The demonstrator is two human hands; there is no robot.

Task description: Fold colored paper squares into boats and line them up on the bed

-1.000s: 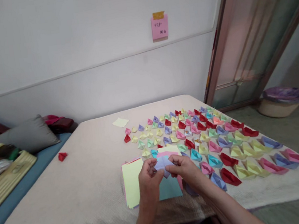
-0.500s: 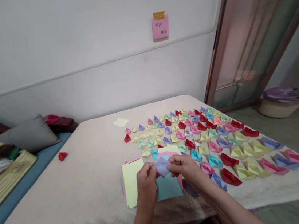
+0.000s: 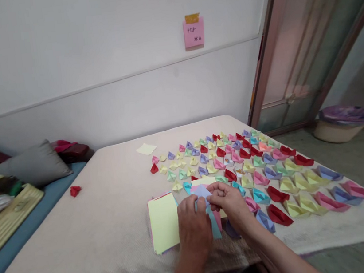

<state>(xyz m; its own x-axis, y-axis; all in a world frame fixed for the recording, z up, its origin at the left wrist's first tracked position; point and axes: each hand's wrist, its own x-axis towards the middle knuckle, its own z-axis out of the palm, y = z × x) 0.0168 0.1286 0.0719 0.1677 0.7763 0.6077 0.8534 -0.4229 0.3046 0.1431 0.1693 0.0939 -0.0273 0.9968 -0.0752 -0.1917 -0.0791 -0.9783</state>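
Both my hands work on a small lavender folded paper (image 3: pixel 203 192) above a stack of coloured sheets. My left hand (image 3: pixel 194 227) is closed, its fingers curled over the paper's left side with the back of the hand facing me. My right hand (image 3: pixel 228 202) pinches the paper's right edge between thumb and fingers. A pale yellow sheet (image 3: pixel 163 221) tops the left part of the stack, and a blue sheet (image 3: pixel 215 227) lies under my hands. Rows of several small folded paper boats (image 3: pixel 253 169) in red, pink, yellow, green, blue and purple cover the bed (image 3: pixel 106 227) to the right.
A lone red paper boat (image 3: pixel 74 191) lies at the bed's left edge. A pale yellow square (image 3: pixel 146 148) rests near the far edge. A grey pillow (image 3: pixel 34 165) and a yellow tray (image 3: pixel 8 217) sit left. A pink note (image 3: pixel 194 32) hangs on the wall. A basin (image 3: pixel 343 123) stands right.
My left hand has turned over the lavender paper and moved down toward the stack. The paper sits lower and is more covered than before. My right hand keeps its pinch.
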